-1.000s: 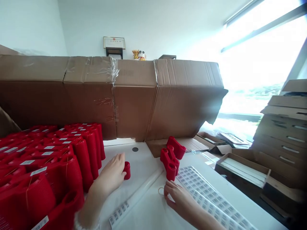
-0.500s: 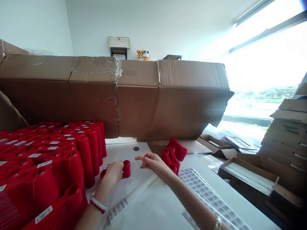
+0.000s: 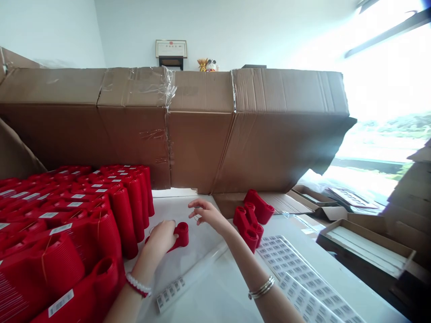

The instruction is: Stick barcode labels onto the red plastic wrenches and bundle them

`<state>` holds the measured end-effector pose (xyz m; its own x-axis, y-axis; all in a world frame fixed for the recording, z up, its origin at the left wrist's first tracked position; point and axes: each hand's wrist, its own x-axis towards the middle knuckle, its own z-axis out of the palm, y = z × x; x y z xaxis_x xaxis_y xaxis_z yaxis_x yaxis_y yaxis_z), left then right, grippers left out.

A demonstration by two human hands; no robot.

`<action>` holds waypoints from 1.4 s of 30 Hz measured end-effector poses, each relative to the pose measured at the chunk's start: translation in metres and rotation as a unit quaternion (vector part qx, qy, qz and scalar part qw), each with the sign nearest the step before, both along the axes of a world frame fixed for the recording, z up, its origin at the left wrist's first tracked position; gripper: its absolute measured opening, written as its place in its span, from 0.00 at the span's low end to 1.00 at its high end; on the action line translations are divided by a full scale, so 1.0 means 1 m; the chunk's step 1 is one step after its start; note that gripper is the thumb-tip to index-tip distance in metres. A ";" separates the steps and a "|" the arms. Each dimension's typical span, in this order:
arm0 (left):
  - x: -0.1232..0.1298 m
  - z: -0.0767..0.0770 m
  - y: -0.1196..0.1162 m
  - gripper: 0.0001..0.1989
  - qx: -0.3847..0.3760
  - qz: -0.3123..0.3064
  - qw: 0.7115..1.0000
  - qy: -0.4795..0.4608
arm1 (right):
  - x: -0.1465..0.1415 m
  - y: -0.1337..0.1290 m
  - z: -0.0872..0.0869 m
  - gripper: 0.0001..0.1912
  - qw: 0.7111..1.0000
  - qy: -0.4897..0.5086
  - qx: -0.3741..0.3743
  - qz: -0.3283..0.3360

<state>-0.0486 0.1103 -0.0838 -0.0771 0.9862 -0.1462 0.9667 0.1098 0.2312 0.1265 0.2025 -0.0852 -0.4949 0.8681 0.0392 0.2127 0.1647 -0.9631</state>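
Note:
My left hand [image 3: 162, 237] is closed over the middle of a red dumbbell-shaped piece [image 3: 182, 234], whose hollow round end sticks out beyond my fingers. A thin pale loop shows beside that hand, too faint to name. To the right, my right hand [image 3: 206, 214] hovers above the white tabletop with fingers curved and apart. A faint thin line shows by its fingertips; I cannot make out what it is. Several red pieces of the same shape [image 3: 249, 219] stand beyond my right wrist. Stacked bundles of them [image 3: 97, 220], with barcode labels and thin bands, fill the left side.
Sheets of barcode stickers [image 3: 296, 269] lie at right, and a clear strip with stickers [image 3: 170, 291] lies in front. A large cardboard carton [image 3: 198, 148] leans across the back. An open box of white items [image 3: 367, 246] and stacked cartons [image 3: 409, 197] stand far right.
My right hand's fingers have spread from a pinch, and the hand has risen slightly. My left hand keeps its hold, with the red piece now tilted. The view has shifted a little.

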 end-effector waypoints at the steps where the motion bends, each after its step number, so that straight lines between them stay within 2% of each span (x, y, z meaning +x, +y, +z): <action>1: -0.002 -0.003 0.002 0.16 0.002 0.000 1.000 0.000 | 0.002 0.000 0.000 0.16 1.000 0.003 0.000 0.006; 6: -0.008 -0.015 0.011 0.16 0.000 -0.001 1.000 0.000 | 0.014 0.004 0.003 0.15 1.000 0.002 0.014 0.023; 14: -0.012 -0.024 0.016 0.16 -0.004 -0.011 1.000 0.008 | 0.026 -0.001 0.006 0.10 0.994 -0.028 0.045 0.096; 16: -0.012 -0.025 0.017 0.16 -0.007 -0.012 1.000 0.009 | 0.025 -0.002 0.002 0.11 0.991 -0.035 0.060 0.114; 20: -0.013 -0.027 0.019 0.17 -0.011 -0.015 1.000 0.008 | 0.016 -0.004 -0.010 0.20 0.983 -0.055 0.094 0.147; 26: -0.010 -0.022 0.016 0.16 -0.014 -0.016 1.000 0.003 | -0.003 -0.004 -0.019 0.23 0.968 -0.093 0.115 0.201; 35: 0.000 -0.005 0.011 0.17 -0.020 0.004 1.000 0.002 | -0.021 0.025 0.006 0.24 0.923 -0.233 0.064 0.300; 42: -0.002 -0.005 0.014 0.16 -0.030 0.000 1.000 -0.010 | -0.041 0.039 0.010 0.17 0.898 -0.310 0.042 0.309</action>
<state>-0.0510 0.1246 -0.0884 -0.0730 0.9758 -0.2063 0.9618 0.1236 0.2443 0.0853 0.2410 -0.0756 -0.8304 0.4275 -0.3573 0.5467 0.5014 -0.6706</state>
